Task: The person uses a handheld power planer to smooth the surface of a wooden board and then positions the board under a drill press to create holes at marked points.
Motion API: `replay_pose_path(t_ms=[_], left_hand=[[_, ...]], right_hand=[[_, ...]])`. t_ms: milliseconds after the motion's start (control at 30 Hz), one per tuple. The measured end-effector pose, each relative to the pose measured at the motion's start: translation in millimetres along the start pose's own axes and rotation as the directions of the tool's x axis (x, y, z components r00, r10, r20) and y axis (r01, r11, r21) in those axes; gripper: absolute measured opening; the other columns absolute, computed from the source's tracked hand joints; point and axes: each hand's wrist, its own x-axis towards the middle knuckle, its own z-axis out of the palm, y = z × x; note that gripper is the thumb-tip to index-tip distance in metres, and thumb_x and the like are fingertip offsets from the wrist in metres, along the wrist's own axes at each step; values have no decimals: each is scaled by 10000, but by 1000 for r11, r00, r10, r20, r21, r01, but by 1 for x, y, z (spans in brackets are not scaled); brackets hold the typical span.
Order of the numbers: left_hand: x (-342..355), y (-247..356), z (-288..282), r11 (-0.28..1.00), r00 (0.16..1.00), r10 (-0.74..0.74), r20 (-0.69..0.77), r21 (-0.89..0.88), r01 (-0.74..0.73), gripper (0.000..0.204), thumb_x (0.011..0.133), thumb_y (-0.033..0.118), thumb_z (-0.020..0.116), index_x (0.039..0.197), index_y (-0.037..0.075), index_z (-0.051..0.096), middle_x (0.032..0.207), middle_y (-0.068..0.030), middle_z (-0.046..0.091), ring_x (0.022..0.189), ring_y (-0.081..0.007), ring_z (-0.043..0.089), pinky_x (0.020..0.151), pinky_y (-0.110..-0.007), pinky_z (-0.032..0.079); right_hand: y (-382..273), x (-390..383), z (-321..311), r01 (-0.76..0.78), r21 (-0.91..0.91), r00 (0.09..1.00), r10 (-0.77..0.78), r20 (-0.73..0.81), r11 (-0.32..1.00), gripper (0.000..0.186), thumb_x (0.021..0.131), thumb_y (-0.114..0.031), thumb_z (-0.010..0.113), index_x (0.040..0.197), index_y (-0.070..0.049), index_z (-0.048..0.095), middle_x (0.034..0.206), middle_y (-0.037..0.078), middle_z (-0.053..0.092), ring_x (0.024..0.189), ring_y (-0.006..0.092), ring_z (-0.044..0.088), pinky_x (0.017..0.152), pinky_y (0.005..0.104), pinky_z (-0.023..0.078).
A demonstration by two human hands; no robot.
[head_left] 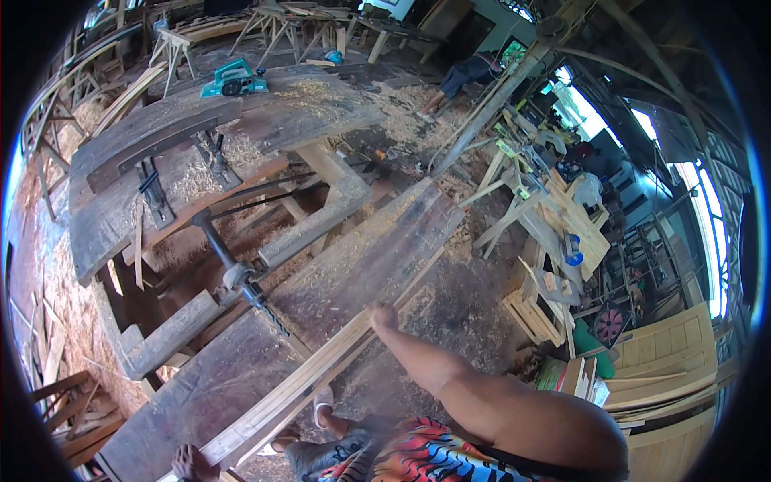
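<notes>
A long, pale strip of wood point(277, 394), its top grooved lengthwise, lies along the near edge of the worn workbench point(189, 394). My left hand point(194, 463) has its fingers curled over the strip's near-left end. Farther right, my right hand point(384, 316) is closed at the strip's far end, the arm stretched out from my side. Beyond the strip, a dark metal spindle point(235, 277) with a long drill bit point(275, 319) reaches over the bench. The bit points toward the strip, apart from it.
A teal power planer point(233, 80) and metal guides point(152, 193) sit on the far tabletop among shavings. Wooden panels point(666, 353) and stacked timber point(534, 317) stand at right. Trestles point(173, 52) line the back. Another person point(466, 76) bends over beyond the bench.
</notes>
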Motion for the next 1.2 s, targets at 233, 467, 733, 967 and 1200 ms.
replay_pose_path(t_ms=[233, 467, 733, 967, 1200], left_hand=[[1, -7, 11, 999, 996, 29, -87, -37, -33, 504, 547, 329, 826, 865, 68, 535, 922, -154, 583, 916, -389, 586, 766, -495, 475], [1, -18, 23, 994, 989, 56, -134, -84, -68, 517, 521, 317, 828, 871, 71, 539, 903, -153, 584, 899, -390, 591, 764, -497, 478], [-14, -16, 32, 1000, 1000, -9, 13, -10, 9, 692, 522, 379, 868, 1061, 62, 572, 1043, -158, 618, 995, -380, 613, 864, -494, 491], [-2, -65, 62, 987, 981, 153, -122, 72, -145, 729, 644, 228, 776, 1313, 32, 564, 1150, -251, 644, 927, -437, 624, 774, -545, 509], [-14, -40, -6, 986, 964, 155, -218, -27, -164, 453, 642, 409, 773, 922, 99, 598, 932, -118, 646, 894, -333, 664, 775, -470, 553]], right_hand=[[-4, -1, 5, 29, 31, 991, -25, -133, 999, 565, 995, -437, 471, 1106, 69, 697, 1171, 326, 664, 1141, 465, 631, 1014, 527, 476], [-16, -10, -4, 19, 9, 999, -18, -41, 1000, 638, 1007, -507, 446, 1223, 63, 633, 1273, 305, 631, 1206, 452, 604, 1038, 525, 471], [-32, -54, -36, 103, -201, 995, -102, 17, 974, 508, 1060, -374, 346, 1358, -29, 569, 1338, 269, 611, 1225, 428, 601, 1076, 500, 458], [6, 6, -3, 170, -243, 978, -133, 163, 955, 445, 1019, -292, 402, 1292, 6, 589, 1265, 222, 633, 1153, 355, 630, 979, 528, 505], [-28, -20, -26, 85, 349, 988, -124, 93, 933, 361, 881, -150, 480, 1140, 2, 680, 1125, 133, 708, 919, 297, 707, 795, 442, 583]])
